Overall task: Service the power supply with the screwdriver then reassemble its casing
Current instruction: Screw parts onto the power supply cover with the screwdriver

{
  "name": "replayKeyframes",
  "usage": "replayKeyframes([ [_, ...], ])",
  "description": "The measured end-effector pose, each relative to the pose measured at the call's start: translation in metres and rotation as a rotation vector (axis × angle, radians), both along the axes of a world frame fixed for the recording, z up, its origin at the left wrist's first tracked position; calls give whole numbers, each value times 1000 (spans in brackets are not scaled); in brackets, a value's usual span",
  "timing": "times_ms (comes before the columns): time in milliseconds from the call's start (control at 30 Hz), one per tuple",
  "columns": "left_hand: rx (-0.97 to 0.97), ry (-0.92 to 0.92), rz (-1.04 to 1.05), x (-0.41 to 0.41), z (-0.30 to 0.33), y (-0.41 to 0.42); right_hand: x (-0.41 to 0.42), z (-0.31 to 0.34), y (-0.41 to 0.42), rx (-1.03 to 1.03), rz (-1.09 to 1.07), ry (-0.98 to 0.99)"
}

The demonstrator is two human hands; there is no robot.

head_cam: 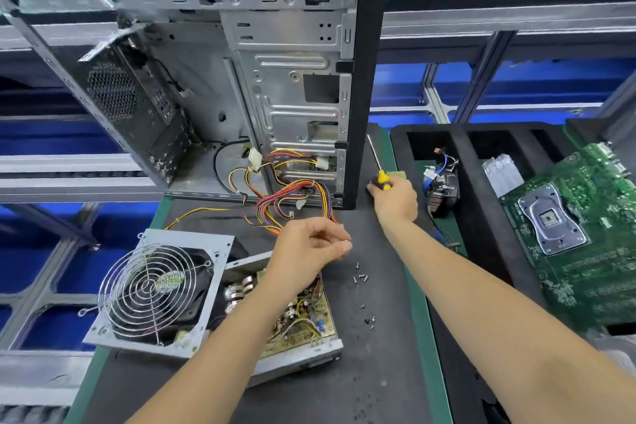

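Item: power supply (220,299), opened, at 7 o'clock on our mat (378,372). Its fan cover (155,289) is tipped up on the 9 o'clock side, and the circuit board (303,320) lies bare.

Item: screwdriver (378,167), at 1 o'clock beside the computer case (285,79). Long axis runs about 11 to 5 o'clock; tip points to 11, away from us.

Grips: our right hand (395,198) is wrapped round the yellow-and-black handle. Our left hand (309,248) has its fingertips drawn together above the wire bundle (296,203); whether it pinches a screw we cannot tell.

Hazards, as we judge them:
- The loose screws (361,277) at 5 o'clock of the left hand could scatter if a forearm sweeps them.
- The tip could strike the case.
- Wires could get trapped under the cover at closing.
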State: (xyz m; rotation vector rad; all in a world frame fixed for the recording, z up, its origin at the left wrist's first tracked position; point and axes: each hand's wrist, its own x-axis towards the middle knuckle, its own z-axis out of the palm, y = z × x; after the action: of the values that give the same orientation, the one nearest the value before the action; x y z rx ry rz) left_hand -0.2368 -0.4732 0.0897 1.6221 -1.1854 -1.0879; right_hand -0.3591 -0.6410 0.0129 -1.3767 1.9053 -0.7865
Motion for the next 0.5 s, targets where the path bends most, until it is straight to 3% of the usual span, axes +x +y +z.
replayKeyframes([
  [200,0,-79,-32,-3,-1,1,11,1,-12,-7,-44,133],
  [300,-21,-192,-59,-6,-4,-1,7,3,-13,17,-43,100],
  [367,-48,-343,-125,-8,-7,-5,-1,9,-6,32,-18,-11],
  [500,-11,-655,-397,-24,-17,-21,-33,28,46,148,109,-457],
])
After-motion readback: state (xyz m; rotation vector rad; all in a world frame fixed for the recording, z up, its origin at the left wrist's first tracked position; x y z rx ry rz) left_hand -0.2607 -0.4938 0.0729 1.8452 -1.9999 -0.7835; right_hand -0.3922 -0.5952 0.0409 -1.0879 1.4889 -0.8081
